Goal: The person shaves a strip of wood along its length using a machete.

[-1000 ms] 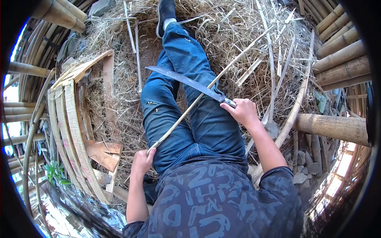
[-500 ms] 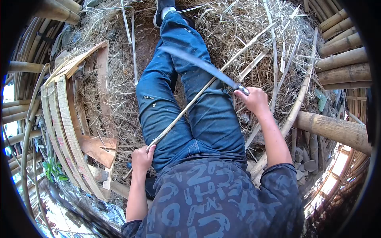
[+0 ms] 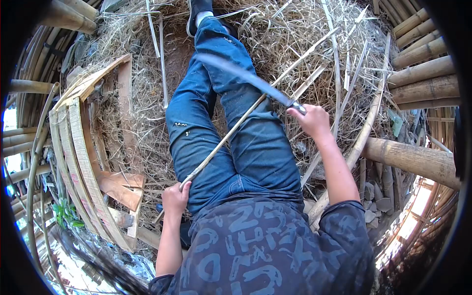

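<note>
My left hand [image 3: 175, 198] is closed round the lower end of a long thin bamboo strip [image 3: 221, 142], beside my left hip. The strip runs up and to the right across my thighs, its far end over the straw. In my right hand [image 3: 313, 120] is the dark handle of a large knife [image 3: 246, 76]. Its long blade, slightly blurred, points up and left above my legs and crosses over the strip. Whether blade and strip touch I cannot tell.
A slatted wooden crate [image 3: 81, 157] lies at the left. Shavings and straw [image 3: 295, 44] cover the ground round my legs. Bamboo poles [image 3: 410, 156] stand at the right, with a curved pole [image 3: 366, 130] nearer me. Stones [image 3: 376, 204] lie at the lower right.
Compared with a second ago, my right hand and the knife have moved right and slightly up along the strip. My left hand still grips the strip's lower end.
</note>
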The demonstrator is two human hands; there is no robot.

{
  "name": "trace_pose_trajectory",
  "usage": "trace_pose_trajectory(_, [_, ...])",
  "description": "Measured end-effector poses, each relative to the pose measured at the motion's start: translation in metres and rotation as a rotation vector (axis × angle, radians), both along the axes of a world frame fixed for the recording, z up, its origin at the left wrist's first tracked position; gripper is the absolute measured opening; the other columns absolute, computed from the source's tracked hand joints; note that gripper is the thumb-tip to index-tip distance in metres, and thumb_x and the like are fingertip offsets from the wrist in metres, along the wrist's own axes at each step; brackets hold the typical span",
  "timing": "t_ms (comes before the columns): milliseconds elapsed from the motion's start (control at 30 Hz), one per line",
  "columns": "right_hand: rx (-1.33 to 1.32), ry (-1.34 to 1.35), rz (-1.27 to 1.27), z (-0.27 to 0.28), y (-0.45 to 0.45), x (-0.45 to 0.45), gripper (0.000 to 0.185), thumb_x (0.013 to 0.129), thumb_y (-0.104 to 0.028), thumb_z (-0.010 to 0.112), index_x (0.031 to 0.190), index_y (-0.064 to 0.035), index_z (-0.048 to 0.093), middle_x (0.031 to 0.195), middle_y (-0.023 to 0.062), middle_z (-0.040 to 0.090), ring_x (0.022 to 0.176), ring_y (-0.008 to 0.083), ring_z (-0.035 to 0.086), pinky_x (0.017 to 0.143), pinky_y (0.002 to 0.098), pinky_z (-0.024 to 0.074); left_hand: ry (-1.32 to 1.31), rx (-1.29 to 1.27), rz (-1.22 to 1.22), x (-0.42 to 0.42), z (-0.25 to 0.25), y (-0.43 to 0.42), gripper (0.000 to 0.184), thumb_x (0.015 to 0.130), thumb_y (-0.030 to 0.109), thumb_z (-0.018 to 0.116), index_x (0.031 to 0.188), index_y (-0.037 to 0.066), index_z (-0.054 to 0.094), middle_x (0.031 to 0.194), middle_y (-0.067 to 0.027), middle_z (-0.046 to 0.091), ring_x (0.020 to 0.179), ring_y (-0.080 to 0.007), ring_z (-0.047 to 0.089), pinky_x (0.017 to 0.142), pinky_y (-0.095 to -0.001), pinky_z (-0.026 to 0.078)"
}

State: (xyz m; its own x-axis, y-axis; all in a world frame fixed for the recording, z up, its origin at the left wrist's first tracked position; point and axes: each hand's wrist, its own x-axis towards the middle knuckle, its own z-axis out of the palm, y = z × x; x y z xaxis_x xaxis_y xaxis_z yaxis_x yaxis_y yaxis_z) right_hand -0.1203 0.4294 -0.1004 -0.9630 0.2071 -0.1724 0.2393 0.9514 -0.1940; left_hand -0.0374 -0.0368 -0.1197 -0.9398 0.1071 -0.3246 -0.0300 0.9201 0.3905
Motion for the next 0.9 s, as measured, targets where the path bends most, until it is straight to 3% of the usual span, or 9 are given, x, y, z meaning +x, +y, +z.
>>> trace_pose_trajectory(167, [-0.015,-0.015,-0.051,0.000,-0.010,-0.004,0.068,0.083,-0.072,0.053,0.072,-0.0062,0.067,0.064,0.0171,0.066,0.063,0.0356,0.068,0.058,0.0460,0.0542,0.015,0.002,0.011,0.000,-0.004,0.002,0.051,0.091,0.045,0.060,0.063,0.001,0.060,0.061,-0.0231,0.059,0.060,-0.0441,0.059,0.054,-0.0500,0.045])
trace_pose_trajectory(367, [0.014,0.014,0.103,0.001,-0.017,-0.004,0.071,0.080,-0.075,0.054,0.071,-0.0056,0.067,0.064,0.0154,0.066,0.062,0.0345,0.068,0.056,0.0442,0.0538,0.005,-0.026,0.020,0.003,-0.002,0.002,0.052,0.091,0.045,0.059,0.064,0.001,0.060,0.062,-0.0230,0.059,0.061,-0.0437,0.059,0.055,-0.0502,0.045])
trace_pose_trajectory(433, [-0.076,-0.058,-0.089,0.004,-0.001,-0.011,0.072,0.081,-0.074,0.053,0.072,-0.0048,0.067,0.066,0.0167,0.067,0.065,0.0346,0.069,0.058,0.0449,0.0545,0.014,-0.033,0.008,0.000,-0.001,0.006,0.052,0.091,0.045,0.059,0.064,0.001,0.060,0.062,-0.0229,0.059,0.061,-0.0436,0.059,0.055,-0.0502,0.045])
trace_pose_trajectory(500, [-0.029,-0.023,-0.082,0.000,-0.006,-0.014,0.071,0.082,-0.073,0.052,0.073,-0.0044,0.067,0.066,0.0174,0.066,0.066,0.0354,0.069,0.059,0.0461,0.0547,0.020,-0.033,0.004,0.002,-0.003,0.006,0.052,0.091,0.045,0.059,0.064,0.001,0.060,0.062,-0.0228,0.059,0.061,-0.0435,0.059,0.054,-0.0503,0.045])
trace_pose_trajectory(700, [0.086,0.017,0.113,0.006,-0.006,-0.015,0.073,0.082,-0.076,0.049,0.073,-0.0060,0.067,0.066,0.0165,0.067,0.065,0.0344,0.069,0.058,0.0446,0.0548,0.031,-0.060,0.004,0.003,-0.008,0.000,0.053,0.091,0.047,0.058,0.063,0.002,0.060,0.062,-0.0228,0.060,0.061,-0.0437,0.060,0.055,-0.0512,0.045])
trace_pose_trajectory(900, [0.044,-0.015,-0.085,-0.001,0.005,-0.011,0.072,0.083,-0.075,0.050,0.070,-0.0054,0.067,0.065,0.0171,0.066,0.066,0.0355,0.069,0.061,0.0467,0.0547,0.054,-0.057,0.020,0.001,-0.005,0.007,0.054,0.091,0.048,0.059,0.063,0.002,0.060,0.061,-0.0230,0.059,0.061,-0.0441,0.059,0.055,-0.0515,0.045])
